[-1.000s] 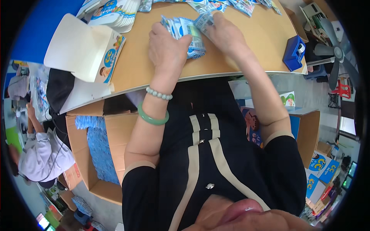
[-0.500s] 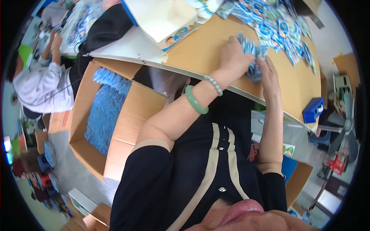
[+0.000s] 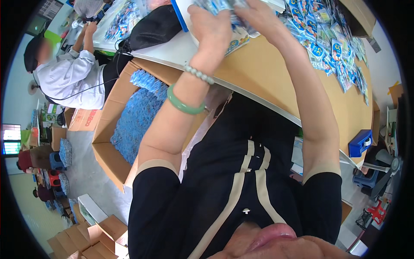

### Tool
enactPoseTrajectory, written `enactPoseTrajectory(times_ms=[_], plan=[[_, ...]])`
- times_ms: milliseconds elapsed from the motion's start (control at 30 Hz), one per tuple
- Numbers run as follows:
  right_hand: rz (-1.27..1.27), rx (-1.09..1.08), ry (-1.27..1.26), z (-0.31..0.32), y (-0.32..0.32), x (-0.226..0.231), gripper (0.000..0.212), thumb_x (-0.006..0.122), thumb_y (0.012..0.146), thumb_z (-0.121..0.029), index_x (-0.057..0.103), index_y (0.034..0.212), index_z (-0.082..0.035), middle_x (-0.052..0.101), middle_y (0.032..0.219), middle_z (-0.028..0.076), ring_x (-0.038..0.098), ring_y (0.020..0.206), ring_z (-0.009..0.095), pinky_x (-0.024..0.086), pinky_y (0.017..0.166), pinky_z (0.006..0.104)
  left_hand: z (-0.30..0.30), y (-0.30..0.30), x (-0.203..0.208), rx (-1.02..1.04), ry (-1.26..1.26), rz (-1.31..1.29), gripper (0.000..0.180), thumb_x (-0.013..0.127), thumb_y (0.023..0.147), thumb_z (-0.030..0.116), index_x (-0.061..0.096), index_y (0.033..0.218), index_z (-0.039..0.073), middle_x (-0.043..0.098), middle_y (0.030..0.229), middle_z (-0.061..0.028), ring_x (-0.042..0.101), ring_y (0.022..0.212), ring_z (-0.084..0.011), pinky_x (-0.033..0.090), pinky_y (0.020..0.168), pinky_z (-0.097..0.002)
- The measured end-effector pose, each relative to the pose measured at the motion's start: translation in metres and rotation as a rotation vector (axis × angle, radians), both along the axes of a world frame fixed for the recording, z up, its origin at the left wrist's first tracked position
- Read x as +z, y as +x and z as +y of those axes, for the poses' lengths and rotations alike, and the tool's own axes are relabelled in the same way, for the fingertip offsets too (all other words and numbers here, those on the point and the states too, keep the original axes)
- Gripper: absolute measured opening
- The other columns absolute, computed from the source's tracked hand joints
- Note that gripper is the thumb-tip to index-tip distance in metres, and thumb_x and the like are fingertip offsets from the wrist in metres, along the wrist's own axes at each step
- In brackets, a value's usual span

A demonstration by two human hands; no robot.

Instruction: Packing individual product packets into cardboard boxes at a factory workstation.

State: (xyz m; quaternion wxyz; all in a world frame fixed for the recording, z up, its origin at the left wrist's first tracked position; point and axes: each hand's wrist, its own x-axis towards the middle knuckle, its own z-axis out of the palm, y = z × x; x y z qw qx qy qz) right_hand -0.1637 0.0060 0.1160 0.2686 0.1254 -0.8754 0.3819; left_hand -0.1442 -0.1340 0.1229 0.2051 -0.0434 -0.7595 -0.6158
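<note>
Over on the far left, a co-worker (image 3: 71, 77) in a pale shirt and dark cap sits at another table, forearms stretched towards it. Nearer me, an open cardboard box (image 3: 111, 158) stands below the table edge, holding a bluish, finely patterned load I can't make out. A black bag (image 3: 157, 28) slumps on the table above it.

Next comes the person's left hand (image 3: 210, 26), a beaded bracelet and a green bangle above its wrist, its fingers curled round a bundle of blue packets (image 3: 215, 5). The bundle sits between both hands at the very top of my view, blurred and partly cut off. Just beneath it shows the printed side of a white box (image 3: 239, 42) on the tan tabletop (image 3: 267, 73). The right hand (image 3: 261, 17) closes on the bundle from the other side, its fingertips blurred.

Further right, a loose heap of similar packets (image 3: 317, 36) spreads over the table, well apart from the blue tape dispenser (image 3: 360, 143) at the near corner. A grey fan (image 3: 384, 177) stands beyond that corner.
</note>
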Motion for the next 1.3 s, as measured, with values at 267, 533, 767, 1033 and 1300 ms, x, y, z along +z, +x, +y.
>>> enactPoseTrajectory(times_ms=[267, 533, 767, 1033, 1300], plan=[[-0.262, -0.168, 0.377, -0.052, -0.046, -0.033, 0.03, 0.05, 0.089, -0.023, 0.057, 0.108, 0.0, 0.066, 0.101, 0.023, 0.065, 0.095, 0.035, 0.05, 0.079, 0.0422, -0.036, -0.074, -0.045, -0.046, -0.441, -0.215, 0.046, 0.073, 0.073, 0.012, 0.052, 0.107, -0.011, 0.064, 0.103, -0.028, 0.066, 0.096, -0.0407, 0.055, 0.079, -0.0416], [-0.286, -0.298, 0.588, -0.053, -0.034, -0.044, 0.027, 0.047, 0.091, -0.022, 0.053, 0.106, 0.0, 0.066, 0.098, 0.028, 0.065, 0.09, 0.044, 0.051, 0.071, 0.0539, -0.03, -0.084, -0.061, -0.179, -0.866, -0.302, 0.033, 0.073, 0.07, 0.026, 0.072, 0.092, 0.001, 0.069, 0.102, -0.021, 0.067, 0.101, -0.0306, 0.053, 0.088, -0.0393], [-0.213, -0.117, 0.877, -0.048, -0.05, -0.087, 0.028, 0.056, 0.086, -0.022, 0.052, 0.108, -0.005, 0.067, 0.097, 0.024, 0.065, 0.097, 0.04, 0.051, 0.078, 0.0498, -0.041, -0.062, -0.065, -0.177, -0.515, -0.491, 0.072, 0.07, 0.08, 0.027, 0.037, 0.121, -0.021, 0.06, 0.109, -0.0336, 0.065, 0.1, -0.0403, 0.054, 0.083, -0.0422], [-0.245, -0.074, 0.942, -0.077, -0.003, -0.037, 0.033, 0.061, 0.084, -0.032, 0.065, 0.108, -0.01, 0.069, 0.102, 0.016, 0.066, 0.098, 0.035, 0.049, 0.085, 0.0511, -0.027, -0.085, -0.105, -0.046, -1.462, -0.131, 0.042, 0.064, 0.079, 0.027, 0.068, 0.106, -0.005, 0.059, 0.115, -0.0249, 0.055, 0.102, -0.0422, 0.044, 0.084, -0.0472], [-0.298, -0.064, 0.919, -0.067, -0.046, -0.052, 0.031, 0.057, 0.084, -0.029, 0.072, 0.093, -0.004, 0.069, 0.095, 0.021, 0.068, 0.092, 0.037, 0.053, 0.076, 0.0476, -0.055, -0.075, -0.103, 0.209, -1.472, 0.361, 0.03, 0.063, 0.074, 0.027, 0.076, 0.098, 0.013, 0.068, 0.103, -0.0187, 0.059, 0.105, -0.0377, 0.043, 0.085, -0.0543]])
